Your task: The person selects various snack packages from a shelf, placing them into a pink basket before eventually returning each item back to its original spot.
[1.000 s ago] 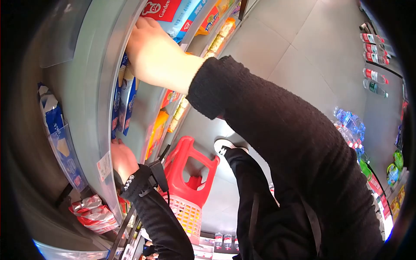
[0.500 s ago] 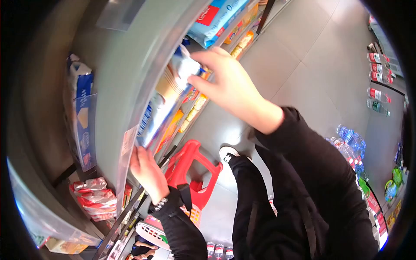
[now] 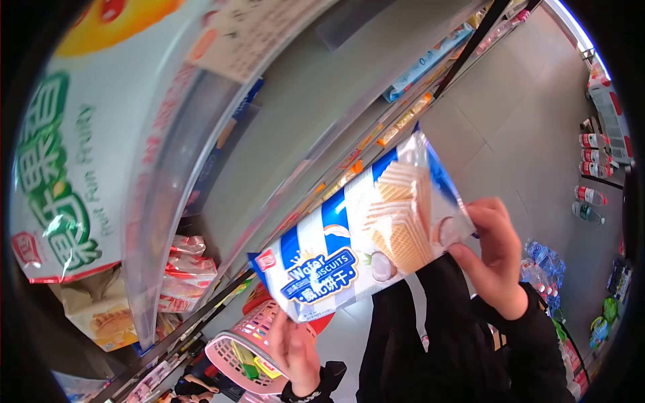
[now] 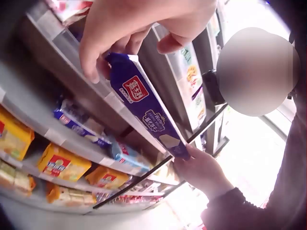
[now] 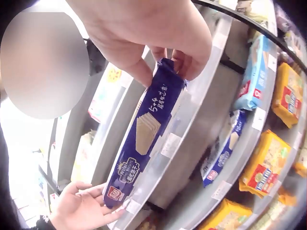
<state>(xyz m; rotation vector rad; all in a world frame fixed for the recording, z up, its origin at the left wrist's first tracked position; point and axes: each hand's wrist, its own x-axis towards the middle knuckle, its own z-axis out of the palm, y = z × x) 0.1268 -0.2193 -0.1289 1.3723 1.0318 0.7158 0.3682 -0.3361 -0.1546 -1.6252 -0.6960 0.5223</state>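
Note:
A blue and white packet of wafer biscuits (image 3: 356, 235), with wafers and a coconut pictured on its front, is held tilted in front of the shelves in the head view. My right hand (image 3: 498, 258) pinches its upper right end between thumb and fingers. At the lower left end is my left hand (image 3: 295, 354), its fingertips right at the packet's corner. The right wrist view shows the left hand (image 5: 81, 206) with fingers stretched under that end and the thumb apart from it. The packet's narrow dark blue side (image 4: 146, 108) shows in the left wrist view.
Another blue wafer packet (image 5: 225, 148) lies on a shelf beside yellow packs (image 5: 266, 165) and a light blue pack (image 5: 254, 76). A pink basket (image 3: 225, 352) with goods stands below the left hand. A large fruit-candy bag (image 3: 74, 181) is close at left. Bottles (image 3: 594, 158) stand across the aisle.
The right hand has drawn the wafer packet out of the shelf towards me, its front now turned up. The left hand has come away from the shelf edge to the packet's lower end.

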